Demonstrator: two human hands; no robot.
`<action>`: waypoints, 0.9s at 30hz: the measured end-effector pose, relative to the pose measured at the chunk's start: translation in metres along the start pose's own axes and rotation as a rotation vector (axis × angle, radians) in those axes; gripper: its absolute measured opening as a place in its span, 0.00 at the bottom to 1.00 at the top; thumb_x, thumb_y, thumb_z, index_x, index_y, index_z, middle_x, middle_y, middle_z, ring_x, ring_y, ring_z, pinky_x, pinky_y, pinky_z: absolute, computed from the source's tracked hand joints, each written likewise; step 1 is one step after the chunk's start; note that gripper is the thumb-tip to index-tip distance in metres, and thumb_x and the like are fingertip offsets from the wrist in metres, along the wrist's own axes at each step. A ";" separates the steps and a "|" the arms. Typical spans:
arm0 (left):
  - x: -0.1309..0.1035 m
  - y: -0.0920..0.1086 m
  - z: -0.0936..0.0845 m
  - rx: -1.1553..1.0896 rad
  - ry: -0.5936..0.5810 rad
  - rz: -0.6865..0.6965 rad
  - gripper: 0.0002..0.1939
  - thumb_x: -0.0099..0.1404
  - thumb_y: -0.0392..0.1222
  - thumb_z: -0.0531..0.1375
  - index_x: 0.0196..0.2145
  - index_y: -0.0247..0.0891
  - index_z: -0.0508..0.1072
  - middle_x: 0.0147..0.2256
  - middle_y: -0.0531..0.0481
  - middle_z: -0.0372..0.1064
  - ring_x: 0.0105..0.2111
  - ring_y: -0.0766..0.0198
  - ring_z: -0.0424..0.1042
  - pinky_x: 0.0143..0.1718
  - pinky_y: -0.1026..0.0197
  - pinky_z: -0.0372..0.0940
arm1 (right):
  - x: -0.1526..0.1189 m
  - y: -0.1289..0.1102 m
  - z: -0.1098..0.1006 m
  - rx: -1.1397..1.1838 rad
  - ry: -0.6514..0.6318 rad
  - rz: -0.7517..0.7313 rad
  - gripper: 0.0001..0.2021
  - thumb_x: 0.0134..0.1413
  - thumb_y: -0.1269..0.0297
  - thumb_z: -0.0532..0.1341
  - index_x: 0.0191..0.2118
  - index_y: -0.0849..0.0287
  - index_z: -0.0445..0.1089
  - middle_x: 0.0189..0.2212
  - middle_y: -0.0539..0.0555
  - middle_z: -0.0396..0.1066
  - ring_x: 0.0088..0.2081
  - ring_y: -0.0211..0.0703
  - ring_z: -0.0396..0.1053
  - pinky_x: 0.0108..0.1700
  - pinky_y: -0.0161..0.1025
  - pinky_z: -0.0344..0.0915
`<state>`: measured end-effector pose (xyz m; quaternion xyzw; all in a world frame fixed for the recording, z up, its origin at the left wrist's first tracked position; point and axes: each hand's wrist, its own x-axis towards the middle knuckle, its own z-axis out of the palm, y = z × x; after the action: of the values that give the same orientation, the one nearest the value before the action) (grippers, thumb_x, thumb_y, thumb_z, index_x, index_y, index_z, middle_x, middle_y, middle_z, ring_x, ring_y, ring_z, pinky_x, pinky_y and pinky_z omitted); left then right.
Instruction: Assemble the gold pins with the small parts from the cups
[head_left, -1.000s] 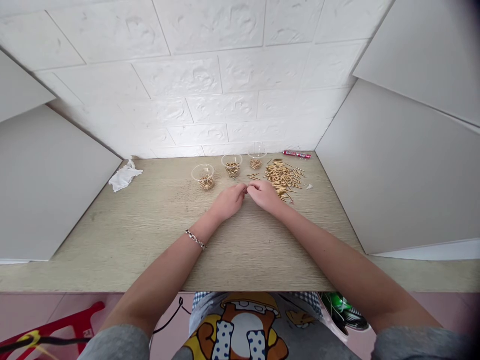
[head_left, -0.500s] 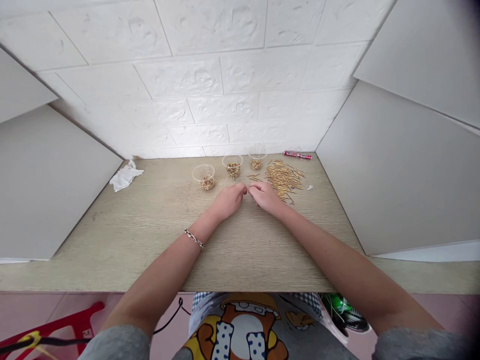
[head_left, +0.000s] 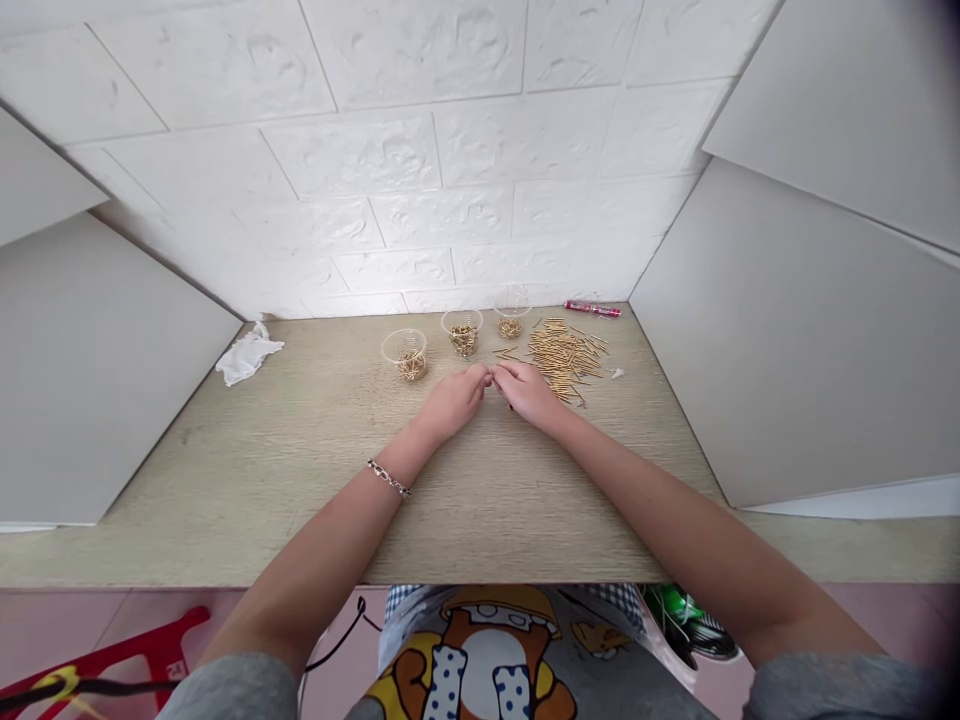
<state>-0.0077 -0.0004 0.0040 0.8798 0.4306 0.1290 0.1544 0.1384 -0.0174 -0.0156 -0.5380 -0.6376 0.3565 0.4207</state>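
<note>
My left hand (head_left: 456, 400) and my right hand (head_left: 527, 392) meet fingertip to fingertip low over the table. The fingers of both are closed in a pinch; whatever sits between them is too small and covered to name. Just right of my right hand lies a loose pile of thin gold-coloured sticks (head_left: 564, 352), partly hidden by that hand. A few single gold sticks (head_left: 507, 354) lie apart behind my fingers. Beyond the hands stand three clear plastic cups with small gold pieces inside: the left cup (head_left: 404, 347), the middle cup (head_left: 462, 322) and the right cup (head_left: 513, 300).
A red-and-pink wrapped tube (head_left: 592, 309) lies by the back wall. Crumpled white tissue (head_left: 250, 355) rests at the table's left end, and a small white scrap (head_left: 617, 373) is right of the pile. Grey panels (head_left: 817, 330) flank the wooden table (head_left: 480, 510).
My hands have come closer together, so that the fingertips now touch. The whole view has shifted slightly; the cups and the pile stay where they were on the table.
</note>
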 end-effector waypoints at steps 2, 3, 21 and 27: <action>0.000 -0.001 0.000 -0.006 0.004 -0.007 0.16 0.67 0.43 0.41 0.34 0.38 0.65 0.27 0.48 0.69 0.28 0.61 0.68 0.30 0.61 0.59 | 0.000 0.001 0.001 0.016 0.003 0.008 0.13 0.52 0.60 0.48 0.20 0.57 0.57 0.17 0.46 0.57 0.23 0.36 0.57 0.26 0.33 0.53; 0.001 -0.001 0.000 -0.010 0.009 -0.015 0.16 0.67 0.44 0.41 0.33 0.38 0.65 0.27 0.48 0.68 0.28 0.61 0.68 0.30 0.61 0.59 | 0.001 0.002 0.001 0.025 0.005 0.007 0.13 0.52 0.60 0.48 0.20 0.57 0.57 0.17 0.46 0.56 0.22 0.36 0.56 0.26 0.33 0.53; 0.003 0.003 0.003 -0.527 0.213 -0.194 0.21 0.65 0.47 0.45 0.17 0.38 0.59 0.15 0.55 0.56 0.20 0.68 0.59 0.26 0.64 0.55 | -0.008 -0.006 0.004 -0.013 -0.004 -0.210 0.13 0.55 0.62 0.49 0.21 0.58 0.55 0.19 0.46 0.56 0.25 0.35 0.55 0.29 0.34 0.51; 0.004 0.003 0.007 -0.761 0.210 -0.311 0.23 0.64 0.52 0.47 0.16 0.37 0.57 0.12 0.57 0.53 0.13 0.72 0.53 0.19 0.65 0.51 | -0.010 -0.006 0.004 -0.024 -0.014 -0.208 0.15 0.56 0.62 0.49 0.19 0.58 0.52 0.16 0.46 0.52 0.23 0.35 0.53 0.28 0.35 0.49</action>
<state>-0.0005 -0.0002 -0.0011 0.6669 0.4931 0.3428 0.4411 0.1330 -0.0281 -0.0132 -0.4715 -0.6970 0.3072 0.4444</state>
